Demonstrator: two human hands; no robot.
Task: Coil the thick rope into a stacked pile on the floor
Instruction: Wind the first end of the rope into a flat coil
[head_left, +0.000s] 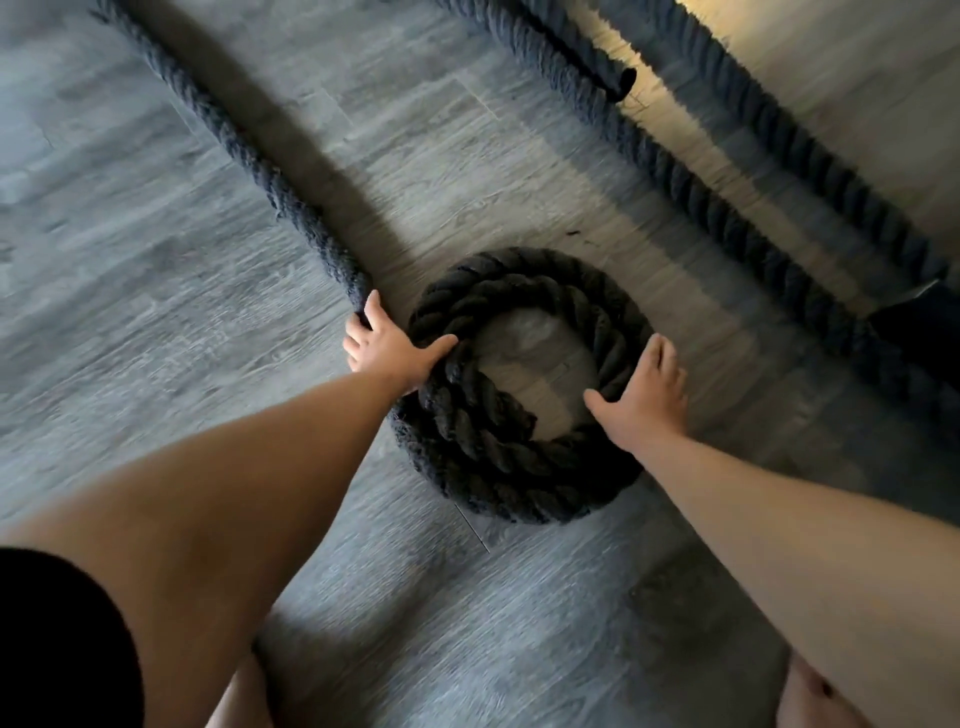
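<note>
A thick dark rope is wound into a round stacked coil of about three turns on the grey wood-look floor, with bare floor showing in its centre. From the coil's left side the loose length of rope runs straight away to the upper left. My left hand grips this length where it joins the coil, thumb resting on the coil's top. My right hand lies flat with fingers spread on the coil's right side, pressing on it without gripping.
Another stretch of thick rope runs diagonally across the upper right, ending at a dark object at the right edge. A capped black rope end lies near the top. My knees show at the bottom edge.
</note>
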